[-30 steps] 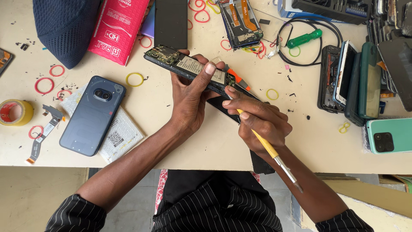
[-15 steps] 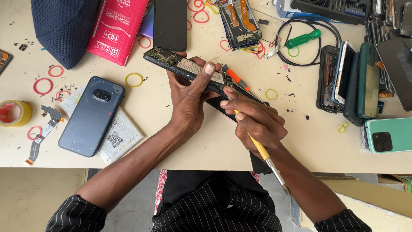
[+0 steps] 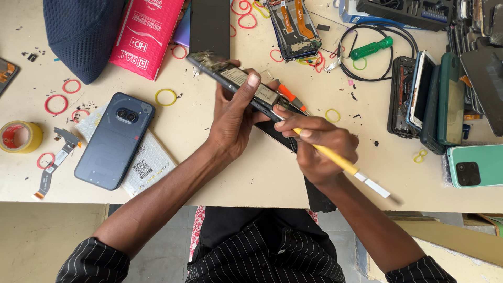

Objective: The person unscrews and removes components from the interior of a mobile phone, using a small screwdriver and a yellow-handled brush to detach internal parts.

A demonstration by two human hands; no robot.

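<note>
My left hand (image 3: 234, 116) grips an opened phone (image 3: 225, 73) with its back off, tilted on edge over the beige table (image 3: 251, 178), thumb pressed on its inner parts. My right hand (image 3: 317, 144) holds a thin yellow tool (image 3: 335, 160) like a pen, its tip at the phone's lower end and its white tail pointing toward me. An orange-handled tool (image 3: 288, 97) lies just behind the phone.
A dark blue phone back (image 3: 112, 141) lies on a paper sheet at left, beside a yellow tape roll (image 3: 18, 137) and a flex cable (image 3: 55, 157). Rubber rings, a pink packet (image 3: 144, 36), a blue cap (image 3: 81, 34), a green screwdriver (image 3: 372, 49) and stacked phones (image 3: 435, 99) crowd the back and right.
The opened phone has been tipped up more on edge by my left hand. My right hand shifted slightly, the yellow tool's tail now swung out to the right.
</note>
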